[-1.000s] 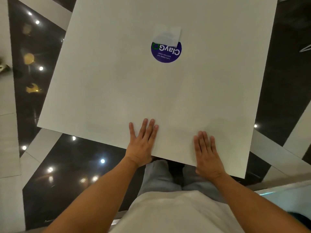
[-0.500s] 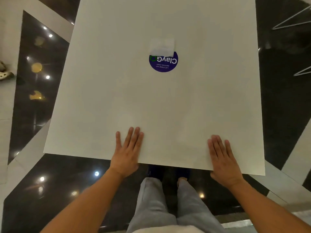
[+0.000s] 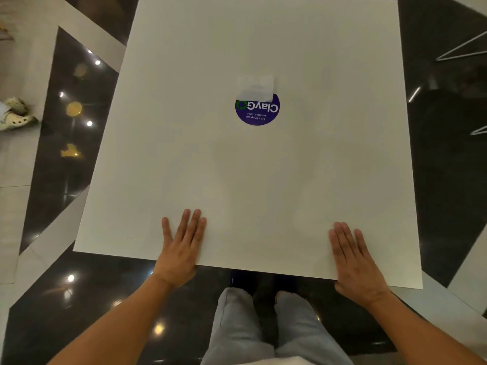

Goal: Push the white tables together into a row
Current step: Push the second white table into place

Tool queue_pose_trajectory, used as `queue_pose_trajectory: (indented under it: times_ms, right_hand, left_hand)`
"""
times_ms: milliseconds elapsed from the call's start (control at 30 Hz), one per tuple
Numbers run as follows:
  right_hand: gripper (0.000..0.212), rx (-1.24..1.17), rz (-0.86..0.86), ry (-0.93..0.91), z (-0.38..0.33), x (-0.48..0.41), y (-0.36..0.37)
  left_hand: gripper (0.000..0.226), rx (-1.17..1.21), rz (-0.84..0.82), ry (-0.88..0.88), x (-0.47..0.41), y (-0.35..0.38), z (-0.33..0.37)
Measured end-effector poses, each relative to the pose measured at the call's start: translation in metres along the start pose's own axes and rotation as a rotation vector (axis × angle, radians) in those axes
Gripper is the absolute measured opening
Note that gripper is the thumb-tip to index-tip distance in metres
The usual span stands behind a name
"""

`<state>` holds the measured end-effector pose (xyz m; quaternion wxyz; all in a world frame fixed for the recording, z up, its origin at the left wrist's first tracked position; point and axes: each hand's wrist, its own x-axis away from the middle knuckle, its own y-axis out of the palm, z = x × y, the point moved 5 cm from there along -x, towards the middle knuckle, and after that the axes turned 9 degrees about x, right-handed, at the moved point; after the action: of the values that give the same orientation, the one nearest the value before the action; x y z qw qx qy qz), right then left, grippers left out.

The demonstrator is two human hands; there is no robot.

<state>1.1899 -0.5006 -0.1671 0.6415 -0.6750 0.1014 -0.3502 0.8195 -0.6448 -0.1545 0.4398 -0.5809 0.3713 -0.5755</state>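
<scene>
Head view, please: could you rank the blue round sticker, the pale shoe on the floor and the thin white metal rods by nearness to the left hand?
From the left hand, flat on the white table's near edge:
1. Blue round sticker, ahead, slightly right, at mid-table.
2. Pale shoe, far left on the floor.
3. Thin white metal rods, far right, beyond the table.

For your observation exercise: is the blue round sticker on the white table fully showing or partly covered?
Partly covered. A pale slip of paper overlaps the far edge of the blue sticker on the white table.
</scene>
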Motion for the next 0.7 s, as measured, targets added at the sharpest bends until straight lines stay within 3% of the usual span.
queue_pose_trajectory:
  times_ms: [267,700]
  right_hand:
    - [0.130,0.080,-0.076,-0.096,0.075,-0.009,-0.006]
    - [0.147,0.207,-0.145,-0.152,0.189,-0.043,-0.029]
  left_hand:
    - [0.130,0.101,-0.032,-0.096,-0.017,0.003,0.061]
    - [0.122,0.245,0.049,-0.210,-0.060,-0.001,0.154]
